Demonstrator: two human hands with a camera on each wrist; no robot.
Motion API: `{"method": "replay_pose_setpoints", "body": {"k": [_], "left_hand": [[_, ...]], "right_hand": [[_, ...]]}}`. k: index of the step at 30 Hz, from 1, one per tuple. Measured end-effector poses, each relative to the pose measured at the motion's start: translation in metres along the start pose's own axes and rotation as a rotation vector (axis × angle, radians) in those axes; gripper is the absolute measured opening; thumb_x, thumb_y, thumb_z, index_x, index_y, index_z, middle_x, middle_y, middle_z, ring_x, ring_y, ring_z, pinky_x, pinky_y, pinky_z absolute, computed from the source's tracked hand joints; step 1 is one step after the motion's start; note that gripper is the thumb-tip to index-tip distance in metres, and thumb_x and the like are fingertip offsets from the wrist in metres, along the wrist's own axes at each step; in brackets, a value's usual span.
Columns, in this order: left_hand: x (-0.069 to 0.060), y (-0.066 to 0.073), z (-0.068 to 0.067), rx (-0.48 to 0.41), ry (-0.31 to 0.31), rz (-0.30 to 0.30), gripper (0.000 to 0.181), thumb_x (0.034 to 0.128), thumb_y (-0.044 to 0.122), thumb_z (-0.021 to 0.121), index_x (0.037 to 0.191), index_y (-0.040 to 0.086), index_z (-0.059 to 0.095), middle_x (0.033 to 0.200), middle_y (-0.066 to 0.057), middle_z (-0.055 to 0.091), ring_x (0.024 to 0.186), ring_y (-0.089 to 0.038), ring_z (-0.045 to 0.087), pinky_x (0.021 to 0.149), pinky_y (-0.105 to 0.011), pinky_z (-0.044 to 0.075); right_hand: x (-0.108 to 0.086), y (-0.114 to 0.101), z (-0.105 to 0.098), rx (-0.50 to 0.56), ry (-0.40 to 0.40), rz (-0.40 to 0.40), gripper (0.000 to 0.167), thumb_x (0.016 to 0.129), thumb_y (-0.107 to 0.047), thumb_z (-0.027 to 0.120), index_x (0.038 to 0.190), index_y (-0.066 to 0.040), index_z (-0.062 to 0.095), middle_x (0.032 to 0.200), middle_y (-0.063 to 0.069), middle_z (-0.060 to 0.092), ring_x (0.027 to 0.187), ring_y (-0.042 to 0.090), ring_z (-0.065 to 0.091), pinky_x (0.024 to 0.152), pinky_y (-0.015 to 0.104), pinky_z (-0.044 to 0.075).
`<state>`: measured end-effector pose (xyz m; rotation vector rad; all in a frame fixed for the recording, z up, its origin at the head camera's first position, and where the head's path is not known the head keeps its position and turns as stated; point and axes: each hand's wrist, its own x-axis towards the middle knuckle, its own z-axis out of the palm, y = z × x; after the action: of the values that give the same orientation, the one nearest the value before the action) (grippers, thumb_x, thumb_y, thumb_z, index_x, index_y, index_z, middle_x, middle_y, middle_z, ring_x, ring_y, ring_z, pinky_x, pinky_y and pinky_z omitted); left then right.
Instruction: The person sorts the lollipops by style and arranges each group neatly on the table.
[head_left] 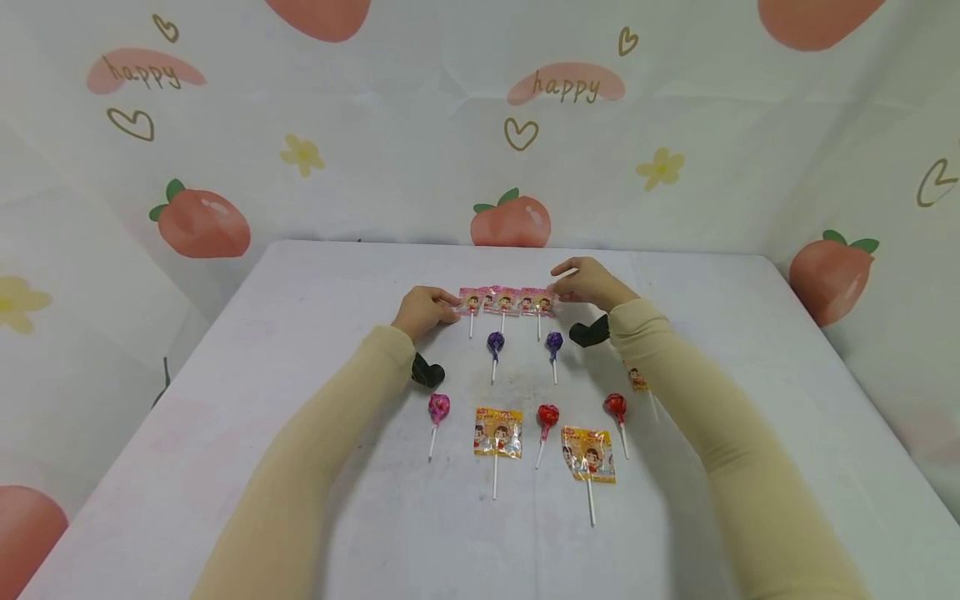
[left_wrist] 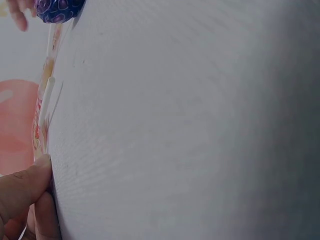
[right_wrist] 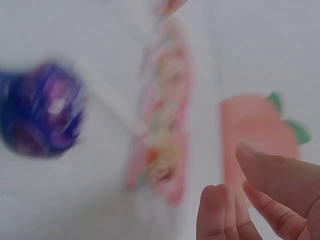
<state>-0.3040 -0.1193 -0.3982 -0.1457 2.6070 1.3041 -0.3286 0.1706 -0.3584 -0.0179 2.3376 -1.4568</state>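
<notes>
Three pink-wrapped flat lollipops (head_left: 503, 299): in a row near the far edge of the white table (head_left: 360, 279), between the two hands; their wrappers sit side by side, touching or slightly overlapping, and the sticks point toward the person.
Left hand (head_left: 424, 312): at the row's left end, thumb and fingertip together, pinching the outer edge of the leftmost pink wrapper (head_left: 470, 298).
Right hand (head_left: 591, 283): beside the row's right end, thumb and fingers apart; whether a fingertip touches the rightmost pink wrapper (head_left: 537, 300) cannot be told.
Purple ball lollipops (head_left: 495, 342): two, well apart, just on the near side of the row, sticks toward the person.
Pink ball lollipop (head_left: 438, 406): near the left forearm, stick toward the person.
Red ball lollipops (head_left: 548, 414): two, on the nearer right part of the spread.
Orange-wrapped flat lollipops (head_left: 498, 432): three; two lie nearest the person, either side of one red ball, the third partly hidden by the right sleeve (head_left: 697, 400).
Wrists: each bears a black piece (head_left: 590, 332) under a beige sleeve.
Backdrop (head_left: 420, 167): white cloth printed with peaches, flowers, hearts and "happy".
</notes>
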Motion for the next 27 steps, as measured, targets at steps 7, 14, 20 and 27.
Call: {"method": "replay_pose_setpoints", "body": {"k": [7, 14, 20, 27], "left_hand": [[0.000, 0.000, 0.000, -0.002, -0.002, 0.008, 0.026, 0.0829, 0.014, 0.075, 0.109, 0.013, 0.073, 0.083, -0.004, 0.059, 0.079, -0.017, 0.049, 0.073, -0.028, 0.039], [-0.003, 0.000, -0.001, -0.005, 0.000, 0.012, 0.027, 0.0834, 0.013, 0.075, 0.110, 0.012, 0.072, 0.084, -0.003, 0.061, 0.080, -0.017, 0.050, 0.075, -0.027, 0.040], [-0.005, 0.002, -0.001, -0.012, -0.003, 0.013, 0.027, 0.0834, 0.012, 0.074, 0.110, 0.011, 0.072, 0.084, -0.003, 0.061, 0.079, -0.016, 0.050, 0.073, -0.026, 0.040], [-0.006, 0.003, 0.000, -0.003, -0.004, 0.000, 0.027, 0.0841, 0.013, 0.074, 0.111, 0.012, 0.072, 0.084, -0.003, 0.060, 0.080, -0.017, 0.050, 0.076, -0.028, 0.040]], "right_hand": [[-0.041, -0.026, -0.015, 0.014, -0.060, -0.168, 0.041, 0.096, -0.008, 0.058, 0.133, 0.006, 0.045, 0.115, 0.015, 0.054, 0.101, 0.018, 0.060, 0.096, 0.036, 0.048], [-0.086, -0.027, -0.034, -0.048, -0.054, -0.311, 0.037, 0.096, -0.013, 0.059, 0.130, 0.001, 0.049, 0.118, 0.014, 0.052, 0.099, 0.008, 0.061, 0.090, 0.026, 0.051], [-0.115, -0.010, -0.049, -0.056, 0.002, -0.368, 0.037, 0.095, -0.013, 0.061, 0.129, 0.000, 0.050, 0.113, 0.003, 0.056, 0.098, 0.005, 0.062, 0.085, 0.019, 0.051], [-0.137, 0.025, -0.060, -0.050, 0.083, -0.410, 0.029, 0.095, -0.016, 0.062, 0.123, -0.010, 0.056, 0.110, -0.009, 0.059, 0.098, 0.002, 0.063, 0.083, 0.016, 0.050]]}}
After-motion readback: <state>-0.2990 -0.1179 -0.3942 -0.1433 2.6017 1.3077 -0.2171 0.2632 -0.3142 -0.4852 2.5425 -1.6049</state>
